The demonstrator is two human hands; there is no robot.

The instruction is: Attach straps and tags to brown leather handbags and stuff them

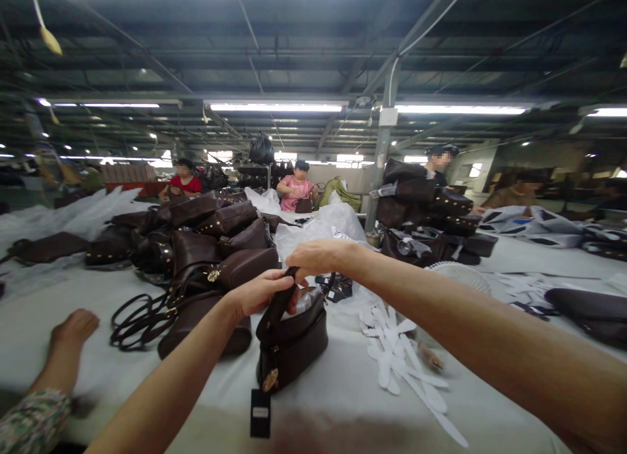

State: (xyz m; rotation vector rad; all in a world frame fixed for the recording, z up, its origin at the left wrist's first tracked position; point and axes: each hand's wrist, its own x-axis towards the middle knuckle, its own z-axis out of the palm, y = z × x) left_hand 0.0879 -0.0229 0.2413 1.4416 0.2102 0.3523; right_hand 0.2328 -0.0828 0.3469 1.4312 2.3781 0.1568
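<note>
A small dark brown handbag (301, 346) rests on the white table in front of me, with a gold round charm (270, 379) on its side and a black tag (260, 413) hanging over the front. My left hand (262, 289) pinches the bag's dark strap (277, 310) between thumb and fingers. Right beside it, my right hand (313, 258) is closed on the upper end of the same strap, its fingertips partly hidden. Clear plastic (307, 300) shows at the bag's top, below my right hand.
Brown bags (196, 251) are heaped at left, and more bags (426, 206) are stacked at right. White paper strips (392, 349) lie right of the handbag. Another person's arm (68, 343) rests at lower left. Several people work farther back, one in a pink top (295, 191).
</note>
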